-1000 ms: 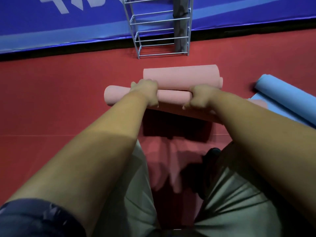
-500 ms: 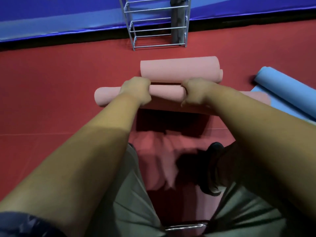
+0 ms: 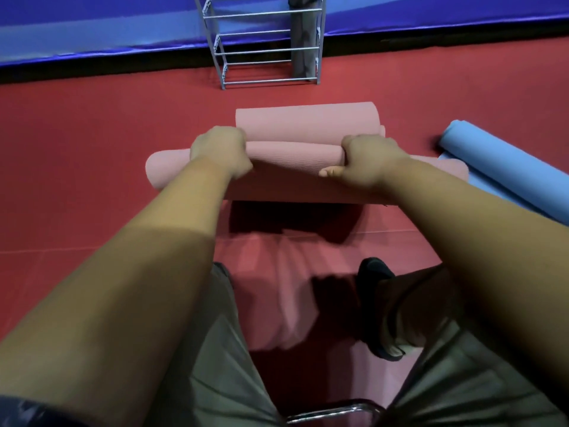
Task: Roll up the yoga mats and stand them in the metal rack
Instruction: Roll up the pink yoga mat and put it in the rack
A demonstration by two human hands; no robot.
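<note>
Grips the partly rolled pink mat [image 3: 295,152] at mid-frame with both hands, fingers curled over the roll: left hand [image 3: 220,152] toward 9 o'clock, right hand [image 3: 366,161] toward 3 o'clock, thumb out along the near side. Unrolled tail toward 6 o'clock, between the knees, blurred. Just beyond, at 12 o'clock: a second pink roll [image 3: 308,121] flat on the red floor [image 3: 92,149]. Farther at 12 o'clock: metal rack [image 3: 268,41] with a grey roll [image 3: 303,35] upright in its right side. At 3 o'clock, just beside the held roll's end: a partly rolled blue mat [image 3: 498,161].
</note>
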